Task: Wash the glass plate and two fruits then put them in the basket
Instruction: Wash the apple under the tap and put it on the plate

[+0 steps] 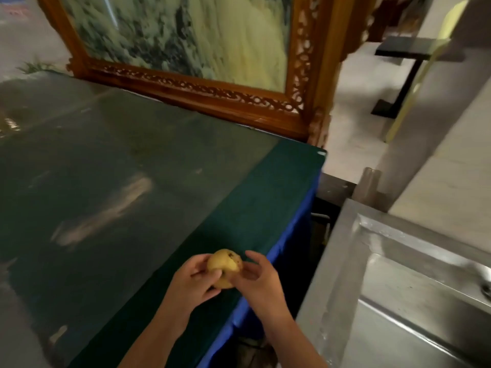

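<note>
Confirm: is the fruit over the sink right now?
No. The yellow fruit is held between the left hand and right hand above the green table, left of the steel sink.

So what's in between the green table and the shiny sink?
In the head view, a dark, narrow gap separates the green table from the metal sink. The table's blue cloth skirt hangs into it; what's deeper down is too dark to tell.
</note>
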`<act>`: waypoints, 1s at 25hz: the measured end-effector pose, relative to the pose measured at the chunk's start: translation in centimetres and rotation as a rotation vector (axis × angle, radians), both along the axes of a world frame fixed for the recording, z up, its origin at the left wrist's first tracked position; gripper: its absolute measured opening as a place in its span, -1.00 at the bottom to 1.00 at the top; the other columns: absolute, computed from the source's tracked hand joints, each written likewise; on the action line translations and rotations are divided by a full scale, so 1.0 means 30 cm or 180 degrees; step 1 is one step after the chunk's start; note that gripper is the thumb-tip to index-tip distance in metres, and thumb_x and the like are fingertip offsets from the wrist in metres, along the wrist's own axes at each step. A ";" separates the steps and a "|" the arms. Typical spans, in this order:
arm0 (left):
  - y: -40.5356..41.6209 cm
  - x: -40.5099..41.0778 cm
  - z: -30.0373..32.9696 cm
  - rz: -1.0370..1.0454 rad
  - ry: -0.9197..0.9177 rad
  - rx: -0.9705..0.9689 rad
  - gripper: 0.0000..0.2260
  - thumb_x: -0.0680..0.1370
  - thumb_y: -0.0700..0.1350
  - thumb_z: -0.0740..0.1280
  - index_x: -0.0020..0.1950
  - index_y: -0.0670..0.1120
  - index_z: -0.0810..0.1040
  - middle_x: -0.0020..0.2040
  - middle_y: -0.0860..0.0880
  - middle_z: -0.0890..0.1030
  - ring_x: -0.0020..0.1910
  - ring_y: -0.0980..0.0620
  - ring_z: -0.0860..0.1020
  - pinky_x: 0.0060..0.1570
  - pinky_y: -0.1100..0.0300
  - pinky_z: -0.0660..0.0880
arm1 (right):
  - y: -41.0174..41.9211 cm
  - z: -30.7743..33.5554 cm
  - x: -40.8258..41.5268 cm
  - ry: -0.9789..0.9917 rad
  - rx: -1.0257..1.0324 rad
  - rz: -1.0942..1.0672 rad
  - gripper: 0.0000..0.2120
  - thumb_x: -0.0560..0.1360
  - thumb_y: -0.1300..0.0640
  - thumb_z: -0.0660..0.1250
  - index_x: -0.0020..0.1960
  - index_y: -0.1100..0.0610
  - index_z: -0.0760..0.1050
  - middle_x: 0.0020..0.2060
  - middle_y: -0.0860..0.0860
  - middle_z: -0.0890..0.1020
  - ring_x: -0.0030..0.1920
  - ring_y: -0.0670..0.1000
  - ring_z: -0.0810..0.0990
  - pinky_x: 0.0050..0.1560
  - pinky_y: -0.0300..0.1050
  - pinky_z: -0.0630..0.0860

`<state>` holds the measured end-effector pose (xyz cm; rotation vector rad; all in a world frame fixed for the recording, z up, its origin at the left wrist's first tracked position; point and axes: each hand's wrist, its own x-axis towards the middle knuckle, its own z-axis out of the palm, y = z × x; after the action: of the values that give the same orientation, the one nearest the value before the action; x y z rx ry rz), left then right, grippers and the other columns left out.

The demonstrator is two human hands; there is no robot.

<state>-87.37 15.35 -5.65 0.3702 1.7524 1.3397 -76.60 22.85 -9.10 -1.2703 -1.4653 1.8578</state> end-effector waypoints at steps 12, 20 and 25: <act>0.310 1.065 -0.223 -0.0681 -0.2156 0.0223 -0.81 0.47 -0.34 0.28 -0.06 -0.06 0.48 -0.04 -0.11 0.58 -0.14 0.00 0.57 -0.39 0.17 0.61 | 0.251 -0.053 1.315 0.1033 -0.1121 -0.2397 -0.70 0.56 0.27 0.14 0.28 0.27 0.38 0.10 0.19 0.59 0.03 0.15 0.58 0.07 -0.04 0.48; 0.426 1.173 -0.222 -0.0565 -0.2196 0.0427 -0.72 0.48 -0.32 0.27 0.16 -0.10 0.41 0.01 -0.12 0.58 -0.28 0.10 0.68 -0.36 0.21 0.60 | 0.541 -0.055 1.344 0.1101 -0.2027 -0.2475 -0.58 0.54 0.31 0.07 0.38 0.38 0.19 0.39 0.26 0.33 0.39 0.18 0.35 0.43 -0.02 0.26; 0.458 1.171 -0.212 -0.0560 -0.2062 0.0466 -0.75 0.44 -0.32 0.32 0.05 -0.08 0.45 0.11 -0.16 0.54 -0.20 0.06 0.69 -0.32 0.18 0.61 | 0.638 0.024 1.385 0.0717 -0.2028 -0.1826 -0.57 0.52 0.28 0.08 0.36 0.43 0.21 0.22 0.30 0.47 0.22 0.21 0.48 0.34 -0.02 0.37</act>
<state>-52.23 29.10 -12.00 0.1380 1.0658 1.2782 -35.05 42.00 -8.37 -1.4814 -0.3172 2.0106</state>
